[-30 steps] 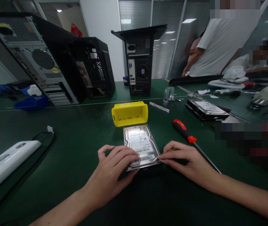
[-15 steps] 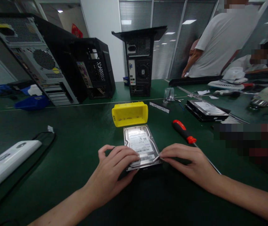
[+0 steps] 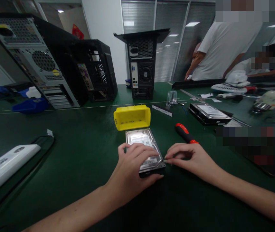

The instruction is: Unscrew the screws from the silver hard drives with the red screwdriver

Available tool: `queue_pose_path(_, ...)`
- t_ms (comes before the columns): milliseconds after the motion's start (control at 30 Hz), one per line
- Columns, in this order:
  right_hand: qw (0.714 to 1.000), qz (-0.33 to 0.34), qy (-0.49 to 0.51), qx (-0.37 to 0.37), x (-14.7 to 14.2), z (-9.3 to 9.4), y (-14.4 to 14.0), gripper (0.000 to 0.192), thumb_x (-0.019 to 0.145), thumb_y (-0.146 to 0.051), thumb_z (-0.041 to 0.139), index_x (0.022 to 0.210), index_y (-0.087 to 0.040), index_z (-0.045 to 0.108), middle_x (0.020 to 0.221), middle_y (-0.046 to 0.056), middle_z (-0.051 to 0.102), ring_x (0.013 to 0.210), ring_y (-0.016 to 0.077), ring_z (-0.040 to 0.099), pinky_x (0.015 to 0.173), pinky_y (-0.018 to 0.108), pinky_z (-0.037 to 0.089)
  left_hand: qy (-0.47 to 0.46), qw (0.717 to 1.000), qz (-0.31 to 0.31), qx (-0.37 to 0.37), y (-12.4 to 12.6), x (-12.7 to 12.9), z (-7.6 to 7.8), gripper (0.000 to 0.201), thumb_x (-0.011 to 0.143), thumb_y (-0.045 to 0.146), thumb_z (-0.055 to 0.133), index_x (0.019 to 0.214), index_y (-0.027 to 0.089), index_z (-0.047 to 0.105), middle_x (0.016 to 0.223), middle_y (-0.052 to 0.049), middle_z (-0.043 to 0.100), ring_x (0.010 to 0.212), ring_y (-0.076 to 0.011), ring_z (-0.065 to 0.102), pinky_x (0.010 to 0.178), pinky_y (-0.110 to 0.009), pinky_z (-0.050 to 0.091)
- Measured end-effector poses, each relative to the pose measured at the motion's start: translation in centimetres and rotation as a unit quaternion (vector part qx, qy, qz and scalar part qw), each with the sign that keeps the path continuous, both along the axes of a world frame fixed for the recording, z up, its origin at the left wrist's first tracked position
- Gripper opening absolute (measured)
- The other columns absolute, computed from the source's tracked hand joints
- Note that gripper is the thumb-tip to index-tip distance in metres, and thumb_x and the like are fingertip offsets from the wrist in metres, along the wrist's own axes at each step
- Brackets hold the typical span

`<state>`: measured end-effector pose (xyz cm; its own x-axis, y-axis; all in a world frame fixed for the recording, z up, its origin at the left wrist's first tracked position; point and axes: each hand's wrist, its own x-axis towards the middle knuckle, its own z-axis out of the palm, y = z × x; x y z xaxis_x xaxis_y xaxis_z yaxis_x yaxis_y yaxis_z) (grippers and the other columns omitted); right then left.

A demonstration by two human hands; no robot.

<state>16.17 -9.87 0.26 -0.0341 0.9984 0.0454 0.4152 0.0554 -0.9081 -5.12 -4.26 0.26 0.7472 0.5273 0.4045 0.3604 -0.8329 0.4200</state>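
A silver hard drive (image 3: 142, 138) lies on the green table mat in front of me. My left hand (image 3: 132, 167) lies over the drive's near half, fingers on top and thumb under its near edge, gripping it. My right hand (image 3: 192, 158) rests on the mat just right of the drive, fingertips pinched together at the drive's near right corner; what they pinch is too small to tell. A red and black screwdriver (image 3: 184, 133) lies behind my right hand. A yellow plastic bin (image 3: 132, 117) stands just beyond the drive.
Three computer towers stand at the back: left (image 3: 31, 58), middle (image 3: 99, 69), centre (image 3: 142, 64). A second hard drive (image 3: 208, 112) lies to the right. A white device (image 3: 7, 164) with a black cable sits at the left. Other people work at the far right.
My left hand has slid up over the drive's top and grips it; the drive's near end looks slightly lifted. My right hand has moved a little forward, hiding more of the screwdriver.
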Motion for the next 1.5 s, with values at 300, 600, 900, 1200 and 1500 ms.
queue_pose_path(300,0.998,0.057,-0.023,0.000,0.1,-0.3,0.2,0.013,0.076,-0.027,0.067,0.080,-0.016,0.074,0.085,0.004,0.067,0.076,0.0117,0.065,0.067,0.019,0.053,0.009,1.000,0.003,0.026,0.3,0.5,-1.0,0.029,0.083,0.028,0.065,0.111,0.030,0.059,0.117,0.002,0.064,0.106,-0.0230,0.055,0.083,-0.039,0.023)
queue_pose_path(600,0.971,0.106,-0.126,0.173,-0.1,-0.8,-0.4,0.013,0.082,-0.020,0.063,0.087,-0.016,0.073,0.083,0.003,0.068,0.078,0.0082,0.065,0.071,0.016,0.051,-0.039,0.996,0.001,0.078,0.2,0.2,-1.5,0.025,0.088,0.028,0.059,0.113,0.028,0.058,0.114,0.000,0.066,0.102,-0.0212,0.058,0.081,-0.038,0.023)
queue_pose_path(900,0.973,0.110,-0.098,0.176,-0.2,-1.0,-0.5,0.018,0.083,-0.017,0.061,0.096,-0.021,0.073,0.088,0.002,0.070,0.081,0.0082,0.066,0.072,0.016,0.052,-0.045,0.994,-0.003,0.095,0.0,0.1,-1.5,0.024,0.088,0.025,0.059,0.112,0.027,0.058,0.112,0.000,0.067,0.098,-0.0204,0.059,0.080,-0.038,0.023)
queue_pose_path(1200,0.989,0.079,-0.086,0.095,0.2,-1.4,-0.2,0.016,0.085,-0.026,0.059,0.091,-0.023,0.074,0.088,0.002,0.064,0.083,0.0104,0.062,0.073,0.021,0.049,-0.039,0.995,-0.008,0.095,0.1,0.1,-1.6,0.022,0.089,0.027,0.057,0.111,0.027,0.058,0.112,0.000,0.068,0.098,-0.0196,0.060,0.081,-0.038,0.023)
queue_pose_path(1500,0.995,0.070,-0.066,0.040,0.2,-1.2,0.0,0.018,0.084,-0.034,0.060,0.087,-0.023,0.074,0.090,0.004,0.055,0.086,0.0131,0.058,0.075,0.027,0.046,-0.027,0.995,-0.008,0.099,0.0,0.0,-1.7,0.023,0.089,0.026,0.057,0.112,0.027,0.058,0.113,-0.001,0.067,0.099,-0.0207,0.059,0.083,-0.039,0.023)
